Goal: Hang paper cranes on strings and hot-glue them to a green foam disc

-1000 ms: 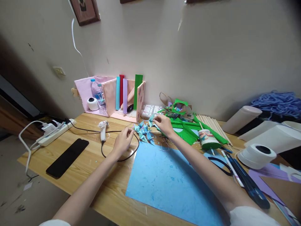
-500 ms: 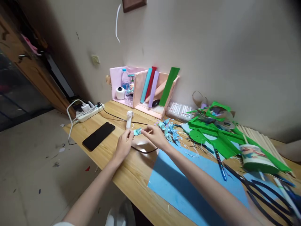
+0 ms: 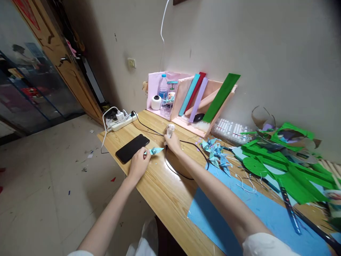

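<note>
**Folded Paper in Your Left Hand, Glue Gun in Your Right**

Your left hand has its fingertips pinched together on one end of the folded paper, a light blue piece with sharp points and thin creases. It is just above the desk, beside the smooth black phone. Your right hand is closed around the glue gun, which is of white plastic, and a thin black cord makes a round loop near it. More pointed paper shapes lie in a heap by the flat blue sheet; the desk under them is of pale, glossy wood with visible grain.

Your fingers cover the gripped end of the paper, and your right hand hides most of the gun's handle; its nozzle is hard to make out. Your right forearm covers part of the sheet. At the right edge, a printed cup is cut off and blurred.
</note>
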{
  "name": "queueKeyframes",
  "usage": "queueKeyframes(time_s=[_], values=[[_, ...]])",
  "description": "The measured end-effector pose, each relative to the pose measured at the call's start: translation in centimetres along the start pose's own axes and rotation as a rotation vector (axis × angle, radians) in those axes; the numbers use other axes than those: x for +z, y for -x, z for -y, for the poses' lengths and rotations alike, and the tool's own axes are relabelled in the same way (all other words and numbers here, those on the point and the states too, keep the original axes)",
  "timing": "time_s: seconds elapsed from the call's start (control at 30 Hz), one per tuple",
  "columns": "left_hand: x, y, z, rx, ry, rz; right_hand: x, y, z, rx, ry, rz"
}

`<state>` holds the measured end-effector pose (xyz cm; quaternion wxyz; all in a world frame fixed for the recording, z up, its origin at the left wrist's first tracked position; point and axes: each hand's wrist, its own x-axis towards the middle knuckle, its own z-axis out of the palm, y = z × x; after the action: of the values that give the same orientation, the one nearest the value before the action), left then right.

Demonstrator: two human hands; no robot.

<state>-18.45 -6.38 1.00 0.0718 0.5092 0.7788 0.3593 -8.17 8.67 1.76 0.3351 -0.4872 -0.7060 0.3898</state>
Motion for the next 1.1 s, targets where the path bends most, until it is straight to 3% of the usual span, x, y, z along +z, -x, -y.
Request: queueKeyframes(time_s=[0.2,0.4,0.57,0.73,1.1], values=[[1.1,0.3,-0.8,-0.032,-0.064,0.061,-5.8,6.7,-0.8,-0.148,-0.161,0.005],[1.5,0.9,-1.0,0.031,-0.063,0.123,-9.6,13.1,-4.3,-0.240,-0.153,0.205],[1.3,1.0,-1.2,0.158,-0.016,0.191,-10.2,14.1,-6.9,-0.249,-0.169,0.361],[1.2,1.2,-1.2,0.205,-0.013,0.191,-10.2,14.1,-7.0,-0.202,-0.218,0.480],[1.3,1.3,-1.2,0.263,-0.070,0.189,-10.1,14.2,-6.8,-0.158,-0.207,0.489]])
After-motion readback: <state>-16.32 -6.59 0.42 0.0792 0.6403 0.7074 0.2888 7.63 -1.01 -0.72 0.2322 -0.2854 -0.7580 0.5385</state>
